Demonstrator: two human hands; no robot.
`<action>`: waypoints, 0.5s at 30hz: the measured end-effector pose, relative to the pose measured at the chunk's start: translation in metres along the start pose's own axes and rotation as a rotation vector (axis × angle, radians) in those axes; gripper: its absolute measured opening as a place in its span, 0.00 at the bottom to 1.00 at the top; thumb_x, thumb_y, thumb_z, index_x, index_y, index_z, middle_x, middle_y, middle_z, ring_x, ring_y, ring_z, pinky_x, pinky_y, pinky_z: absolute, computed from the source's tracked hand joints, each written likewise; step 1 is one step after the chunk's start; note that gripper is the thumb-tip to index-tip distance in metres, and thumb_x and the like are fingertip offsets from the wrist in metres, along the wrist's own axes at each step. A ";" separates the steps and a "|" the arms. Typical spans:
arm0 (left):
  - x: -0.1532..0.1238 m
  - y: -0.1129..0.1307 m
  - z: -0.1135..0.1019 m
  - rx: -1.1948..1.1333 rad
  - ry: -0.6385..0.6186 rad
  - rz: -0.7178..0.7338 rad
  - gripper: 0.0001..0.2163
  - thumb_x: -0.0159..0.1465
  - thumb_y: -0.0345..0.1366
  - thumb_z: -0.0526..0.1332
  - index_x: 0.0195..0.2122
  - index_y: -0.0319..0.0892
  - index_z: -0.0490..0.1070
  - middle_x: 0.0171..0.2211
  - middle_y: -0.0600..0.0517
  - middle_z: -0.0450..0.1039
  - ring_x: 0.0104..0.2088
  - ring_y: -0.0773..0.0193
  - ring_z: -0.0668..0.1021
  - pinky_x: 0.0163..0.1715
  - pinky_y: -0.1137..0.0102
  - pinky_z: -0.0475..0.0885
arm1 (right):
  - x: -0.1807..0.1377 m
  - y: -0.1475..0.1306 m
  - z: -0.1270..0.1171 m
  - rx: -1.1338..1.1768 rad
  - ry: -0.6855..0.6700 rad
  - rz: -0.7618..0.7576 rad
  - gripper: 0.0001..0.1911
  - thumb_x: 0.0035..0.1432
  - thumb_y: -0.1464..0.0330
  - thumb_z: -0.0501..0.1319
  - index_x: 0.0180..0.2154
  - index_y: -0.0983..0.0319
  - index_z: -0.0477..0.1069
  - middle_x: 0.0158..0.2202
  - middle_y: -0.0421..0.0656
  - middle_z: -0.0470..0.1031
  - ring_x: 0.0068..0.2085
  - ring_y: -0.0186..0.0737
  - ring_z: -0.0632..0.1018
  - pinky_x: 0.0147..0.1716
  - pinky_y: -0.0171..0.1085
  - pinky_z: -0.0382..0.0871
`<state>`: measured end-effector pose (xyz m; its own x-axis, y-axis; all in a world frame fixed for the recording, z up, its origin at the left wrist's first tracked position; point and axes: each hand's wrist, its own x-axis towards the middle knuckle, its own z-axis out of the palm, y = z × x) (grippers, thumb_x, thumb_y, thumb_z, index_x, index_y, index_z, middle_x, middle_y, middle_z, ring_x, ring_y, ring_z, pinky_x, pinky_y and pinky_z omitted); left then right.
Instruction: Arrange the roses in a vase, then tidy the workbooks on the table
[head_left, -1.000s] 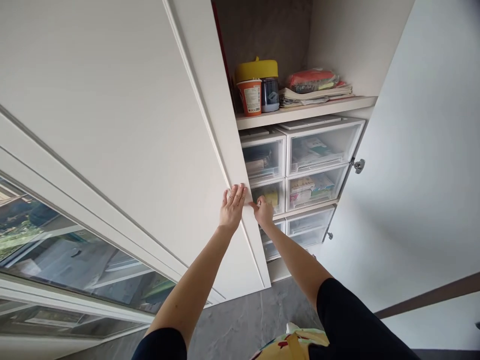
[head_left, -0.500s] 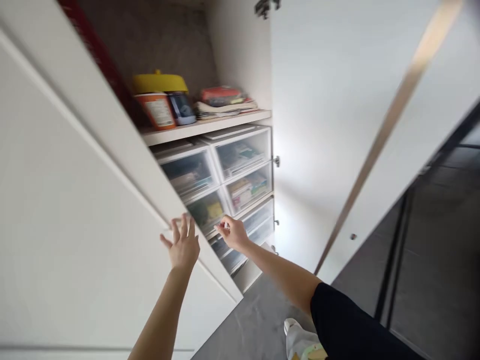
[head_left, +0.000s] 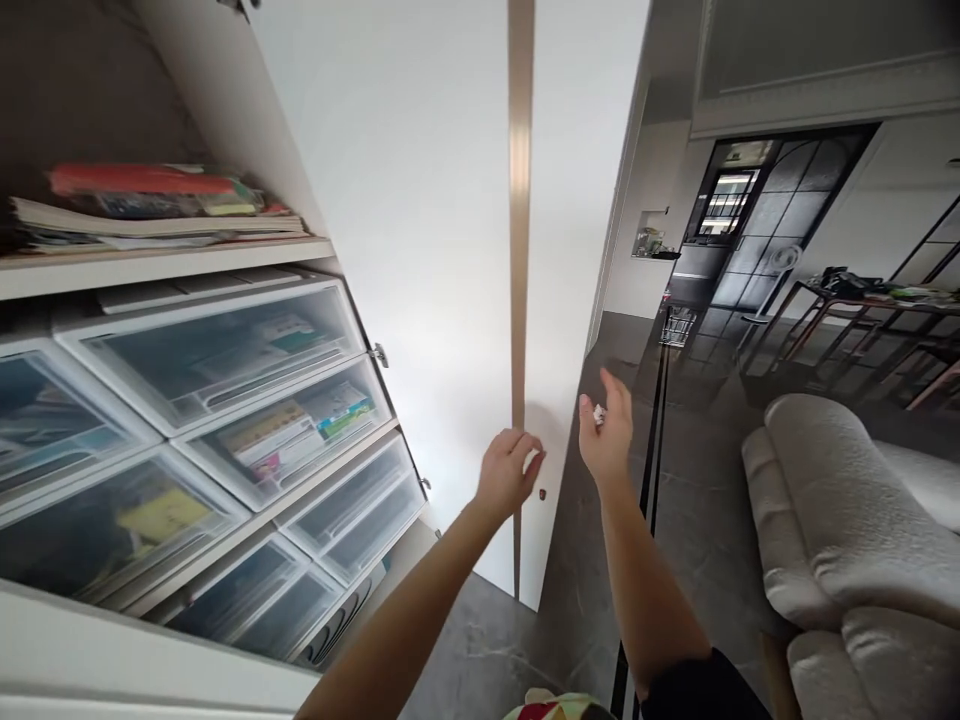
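The open cabinet door [head_left: 450, 230] is white, with a brown vertical strip [head_left: 519, 260]. My left hand [head_left: 510, 470] is in front of this strip, its fingers loosely curled with a gap to the thumb and nothing seen in them; whether it touches the door I cannot tell. Just past the door's free edge is my right hand [head_left: 609, 435], thumb and forefinger stretched apart. A small white crumpled thing [head_left: 598, 414] shows in its palm, partly hidden by the fingers. Beside my left hand, a small dark reddish spot [head_left: 542, 494] marks the door.
At left, the cabinet holds several clear-fronted drawers [head_left: 285, 440] under a shelf [head_left: 165, 262] with stacked papers [head_left: 150, 225]. Door hinges [head_left: 380, 355] stick out at its side. A pale sofa [head_left: 847, 510] stands at right, with a long table [head_left: 862, 300] behind.
My view has swung right. My left hand has left the closed left door panel for the open door; my right hand has moved from the drawers to beyond the door's edge.
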<state>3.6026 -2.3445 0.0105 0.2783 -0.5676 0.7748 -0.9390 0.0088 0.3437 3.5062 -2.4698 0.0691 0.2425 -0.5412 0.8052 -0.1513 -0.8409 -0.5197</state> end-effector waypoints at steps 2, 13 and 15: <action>0.028 0.010 0.047 0.112 0.129 0.041 0.01 0.62 0.32 0.58 0.34 0.42 0.66 0.33 0.47 0.70 0.35 0.57 0.72 0.35 0.63 0.68 | 0.016 0.023 -0.003 0.028 -0.162 -0.007 0.22 0.64 0.60 0.52 0.55 0.61 0.68 0.51 0.52 0.74 0.47 0.44 0.78 0.41 0.40 0.74; -0.011 0.024 0.064 0.227 0.455 0.039 0.12 0.53 0.25 0.60 0.35 0.43 0.60 0.33 0.48 0.64 0.38 0.57 0.70 0.36 0.60 0.70 | 0.005 0.011 -0.016 0.255 -0.260 -0.213 0.05 0.54 0.65 0.67 0.34 0.59 0.75 0.26 0.39 0.78 0.24 0.34 0.76 0.25 0.31 0.69; -0.035 0.025 0.037 0.214 0.469 0.076 0.12 0.53 0.26 0.60 0.37 0.43 0.60 0.34 0.48 0.64 0.38 0.57 0.71 0.35 0.61 0.70 | -0.004 -0.003 -0.014 0.375 -0.337 -0.317 0.04 0.53 0.69 0.67 0.33 0.59 0.74 0.25 0.38 0.77 0.23 0.33 0.75 0.23 0.31 0.68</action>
<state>3.5622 -2.3546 -0.0279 0.2220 -0.1413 0.9648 -0.9667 -0.1609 0.1989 3.4927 -2.4649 0.0714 0.5210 -0.1814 0.8341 0.3117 -0.8693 -0.3837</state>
